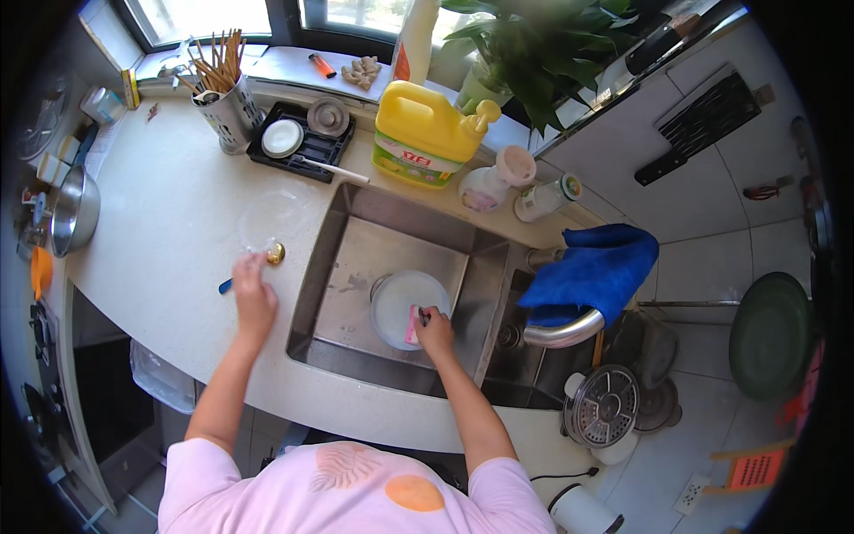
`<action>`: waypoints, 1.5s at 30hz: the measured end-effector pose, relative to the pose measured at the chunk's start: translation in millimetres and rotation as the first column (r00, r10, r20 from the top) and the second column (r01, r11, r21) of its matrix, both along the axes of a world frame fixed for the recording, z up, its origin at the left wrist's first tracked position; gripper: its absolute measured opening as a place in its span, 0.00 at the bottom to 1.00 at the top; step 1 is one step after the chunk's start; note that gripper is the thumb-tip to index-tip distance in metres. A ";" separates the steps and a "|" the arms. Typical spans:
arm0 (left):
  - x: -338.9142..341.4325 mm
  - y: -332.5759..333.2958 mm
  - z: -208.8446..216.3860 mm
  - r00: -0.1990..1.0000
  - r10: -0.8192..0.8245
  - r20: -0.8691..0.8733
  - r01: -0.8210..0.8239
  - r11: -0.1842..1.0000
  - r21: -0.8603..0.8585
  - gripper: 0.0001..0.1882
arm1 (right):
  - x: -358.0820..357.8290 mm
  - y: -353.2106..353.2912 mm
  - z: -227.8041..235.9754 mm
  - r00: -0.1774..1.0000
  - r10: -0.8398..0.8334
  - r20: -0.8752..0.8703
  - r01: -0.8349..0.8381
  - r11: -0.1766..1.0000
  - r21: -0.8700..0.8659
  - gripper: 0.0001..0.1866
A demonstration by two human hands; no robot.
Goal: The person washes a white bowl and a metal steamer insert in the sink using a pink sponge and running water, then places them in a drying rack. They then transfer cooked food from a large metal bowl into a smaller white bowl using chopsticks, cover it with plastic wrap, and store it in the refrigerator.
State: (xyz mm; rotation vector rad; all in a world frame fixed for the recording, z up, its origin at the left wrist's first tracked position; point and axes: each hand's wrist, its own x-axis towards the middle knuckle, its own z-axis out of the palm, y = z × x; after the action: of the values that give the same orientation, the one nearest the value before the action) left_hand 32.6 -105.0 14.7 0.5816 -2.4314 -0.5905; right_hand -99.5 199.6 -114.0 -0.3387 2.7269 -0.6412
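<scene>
My left hand (254, 298) is over the counter left of the sink, its fingers closed around the middle of what looks like a spoon. The spoon's rounded gold-coloured end (277, 254) shows beyond my fingertips, and its blue handle end (225, 287) sticks out at the other side. The fingers are slightly blurred. My right hand (433, 331) reaches into the sink (347, 209), closed on a pink sponge (412, 327) with something dark at the fingertips. Below it, a round whitish bowl (405, 298) sits on the sink floor; its contents are hard to make out.
A yellow jug (414, 133) and a pump bottle (485, 187) line the back edge. A blue cloth (596, 271) drapes over the faucet (565, 331). Back left stand a chopstick holder (233, 116) and a black tray (307, 160); a metal bowl (76, 212) is far left.
</scene>
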 end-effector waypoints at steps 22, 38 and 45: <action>-72.3 122.8 -247.0 0.779 -0.432 0.455 -0.217 0.494 0.842 0.29 | 16.0 -46.5 -70.1 0.891 0.411 0.196 -0.365 0.902 -0.231 0.16; -82.8 146.2 -224.8 0.747 -0.485 0.454 -0.402 0.214 0.890 0.20 | -46.2 -18.2 -66.7 0.705 0.601 -0.377 -0.424 0.783 0.455 0.11; -78.9 151.9 -237.4 0.794 -0.412 0.448 -0.476 0.038 0.879 0.18 | 14.4 -2.4 -72.5 0.916 0.134 0.377 -0.319 0.814 0.485 0.12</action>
State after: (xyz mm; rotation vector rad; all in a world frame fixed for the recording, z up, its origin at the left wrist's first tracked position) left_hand -46.4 46.9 -222.7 1.6208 -1.9581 -2.6253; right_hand -85.1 197.3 -186.5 -0.3723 2.3566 0.1448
